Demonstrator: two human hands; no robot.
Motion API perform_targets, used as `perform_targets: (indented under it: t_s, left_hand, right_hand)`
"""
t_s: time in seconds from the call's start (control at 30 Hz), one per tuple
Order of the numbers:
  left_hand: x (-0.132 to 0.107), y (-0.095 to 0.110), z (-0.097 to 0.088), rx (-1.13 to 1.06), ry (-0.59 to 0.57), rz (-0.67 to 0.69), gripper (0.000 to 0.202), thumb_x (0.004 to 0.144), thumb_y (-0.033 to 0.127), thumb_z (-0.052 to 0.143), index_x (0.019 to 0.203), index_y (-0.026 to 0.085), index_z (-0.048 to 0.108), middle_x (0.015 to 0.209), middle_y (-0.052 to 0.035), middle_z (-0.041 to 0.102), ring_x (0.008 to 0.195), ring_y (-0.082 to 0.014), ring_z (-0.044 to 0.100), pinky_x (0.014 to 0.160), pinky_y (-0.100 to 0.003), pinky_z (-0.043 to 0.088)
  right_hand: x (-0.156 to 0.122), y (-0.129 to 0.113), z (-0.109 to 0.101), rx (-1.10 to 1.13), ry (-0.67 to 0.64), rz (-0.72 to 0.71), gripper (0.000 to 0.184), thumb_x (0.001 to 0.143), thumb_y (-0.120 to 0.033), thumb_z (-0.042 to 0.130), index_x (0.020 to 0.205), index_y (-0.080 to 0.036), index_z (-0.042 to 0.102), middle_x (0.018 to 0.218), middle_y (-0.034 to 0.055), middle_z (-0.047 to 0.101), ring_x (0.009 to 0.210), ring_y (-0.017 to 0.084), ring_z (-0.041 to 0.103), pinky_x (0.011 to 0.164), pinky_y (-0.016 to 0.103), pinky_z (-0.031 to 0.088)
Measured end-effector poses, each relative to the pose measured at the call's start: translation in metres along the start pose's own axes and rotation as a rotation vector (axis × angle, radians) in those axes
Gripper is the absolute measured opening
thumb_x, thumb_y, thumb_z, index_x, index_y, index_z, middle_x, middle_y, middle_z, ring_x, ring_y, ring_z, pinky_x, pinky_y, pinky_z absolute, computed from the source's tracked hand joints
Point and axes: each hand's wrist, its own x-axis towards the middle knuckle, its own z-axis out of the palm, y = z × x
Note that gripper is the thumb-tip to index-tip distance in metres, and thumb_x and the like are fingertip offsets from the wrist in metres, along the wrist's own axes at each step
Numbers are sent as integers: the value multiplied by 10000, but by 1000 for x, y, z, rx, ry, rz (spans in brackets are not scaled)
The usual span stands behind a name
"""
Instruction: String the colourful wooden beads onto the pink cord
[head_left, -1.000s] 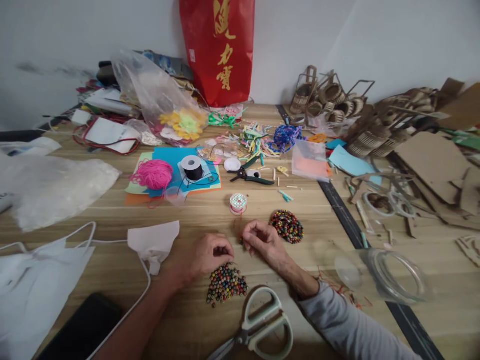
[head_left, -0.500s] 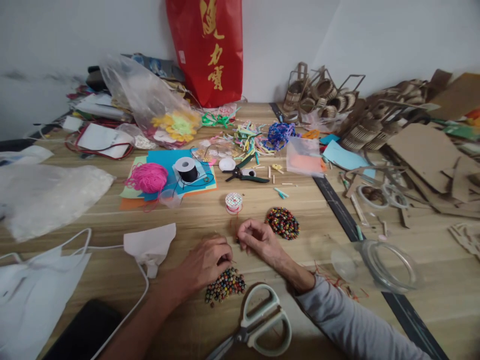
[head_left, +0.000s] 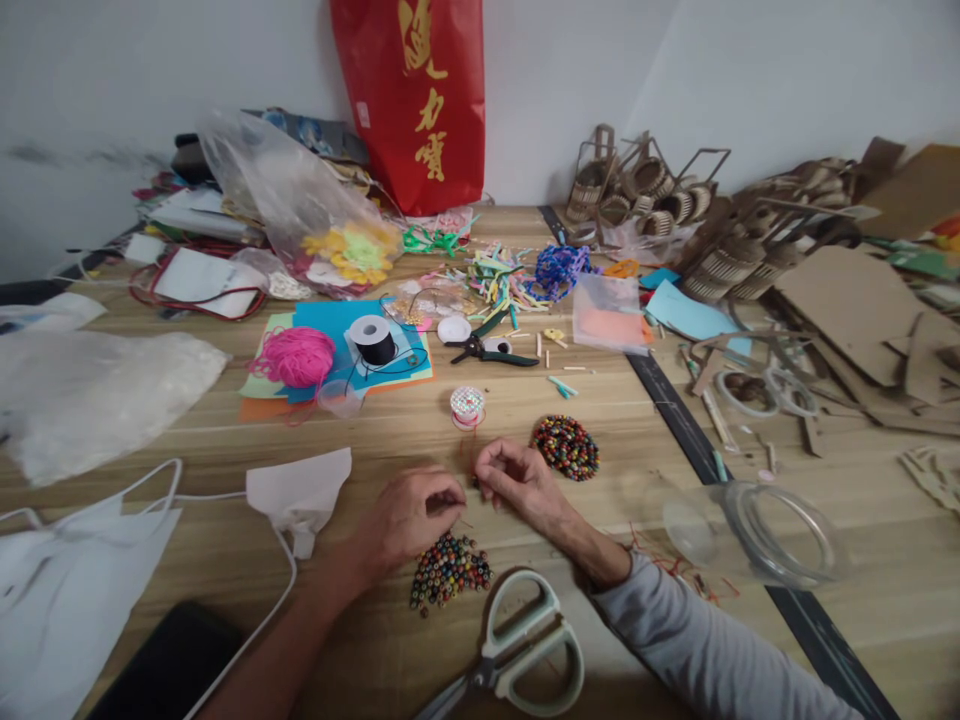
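Note:
My left hand hovers at the far edge of a loose pile of small multicoloured beads. Its thumb and forefinger are pinched together; what they hold is too small to make out. To its right, my right hand pinches a thin red cord, with small dark beads by the fingertips. The cord leads back to a small spool with a glittery top. A round coil of strung coloured beads lies just beyond my right hand.
Large scissors lie in front of me. Further back are garden-type cutters, pink yarn and a black thread spool. A clear tubing coil is at right, a dark phone at left.
My left hand has lifted slightly from the bead pile, its fingertips shifting a little away from me. My right hand has stayed almost still.

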Motion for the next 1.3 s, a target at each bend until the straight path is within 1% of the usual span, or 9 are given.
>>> perform_targets:
  t_s: [0.07,0.17,0.27,0.37,0.47,0.73,0.97,1.17,1.3]
  left_hand:
    - [2,-3,1,-137,81,-52,98,740,138,589,709,160,679,682,-16,689,633,-137,603,612,-227,451]
    - [6,-8,3,-327,148,-133,88,726,202,618,699,142,676,663,-31,696,620,-143,612,592,-225,465]
    - [8,-13,6,-494,215,-175,109,693,242,653,719,140,681,684,-38,705,646,-155,629,620,-241,486]
    - [9,-19,7,-584,224,-196,124,678,247,676,753,151,700,730,-39,725,692,-165,644,668,-254,499]
    - [8,-23,6,-609,198,-213,119,689,248,682,763,161,717,763,-36,736,729,-166,650,711,-259,496]
    - [7,-20,0,-629,156,-260,113,698,247,689,771,168,722,769,-24,732,747,-162,647,723,-251,490]
    - [5,-25,0,-601,134,-259,133,731,267,681,820,177,722,820,-25,739,782,-170,654,753,-269,492]
    - [5,-22,0,-629,155,-256,113,705,251,695,780,170,715,780,-21,732,752,-167,649,739,-272,491]
    - [6,-22,0,-618,148,-229,103,718,240,690,789,173,721,796,-19,730,775,-164,646,746,-261,483]
  right_hand:
    - [0,0,0,-2,-1,4,366,773,-498,667,765,-149,557,546,-32,547,429,60,474,413,169,416]
    - [0,0,0,-12,-7,5,360,777,-497,661,774,-151,559,549,-32,549,431,61,478,420,173,420]
    - [0,0,0,-24,-7,6,361,780,-502,654,780,-154,559,551,-32,548,435,63,479,421,173,418]
    - [0,-2,1,-39,-6,12,357,783,-497,652,776,-153,557,544,-37,538,429,59,462,418,171,407]
    - [-1,-4,2,-58,-15,8,351,789,-490,648,772,-153,554,543,-38,531,431,56,447,424,171,398]
    - [-2,-6,3,-64,-50,5,366,791,-504,639,770,-150,546,549,-43,509,438,54,430,432,173,379]
    - [-3,-7,4,-86,-62,20,367,795,-509,633,773,-152,550,563,-42,503,461,58,436,449,178,373]
    - [-3,-10,5,-88,-74,33,370,787,-515,641,766,-157,551,580,-40,492,478,63,427,457,185,357]
    - [-4,-12,5,-101,-72,41,371,790,-512,638,771,-152,552,580,-41,488,481,64,424,457,185,353]
